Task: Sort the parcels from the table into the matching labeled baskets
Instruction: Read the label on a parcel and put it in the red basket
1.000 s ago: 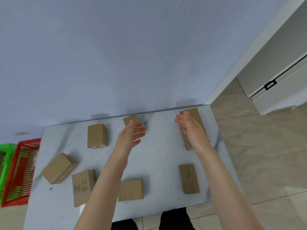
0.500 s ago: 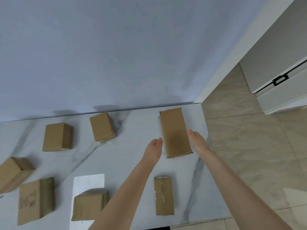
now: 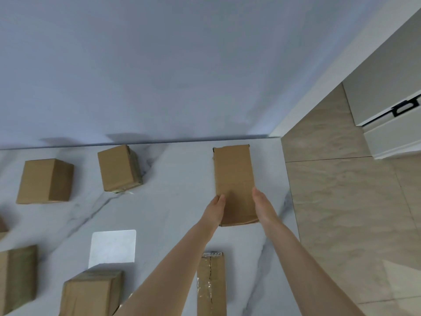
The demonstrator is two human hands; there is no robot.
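From the head camera, the step in hand looks like picking up the long parcel (image 3: 233, 179), which lies flat near the far right corner of the table (image 3: 182, 201), its length running away from the person. The left hand (image 3: 215, 209) and right hand (image 3: 262, 206) flank its near end. Both are flat with fingers straight, laid against the two long sides rather than curled round them. The left fingertips touch the side edge. The right hand overlaps the other edge, and how firmly it presses I cannot tell. To do this well, squeeze evenly from both sides. The hands sit near one end, so the far end may dip; sliding them further along or getting fingers underneath would steady the lift. The table's right edge and the floor (image 3: 341, 213) lie just beside it, so lift straight up. The parcel is plain brown cardboard, slim and oblong, with slightly ragged far corners and a faint crease across the top. No label shows on this face, so it likely needs turning before choosing a basket. No basket is in view.
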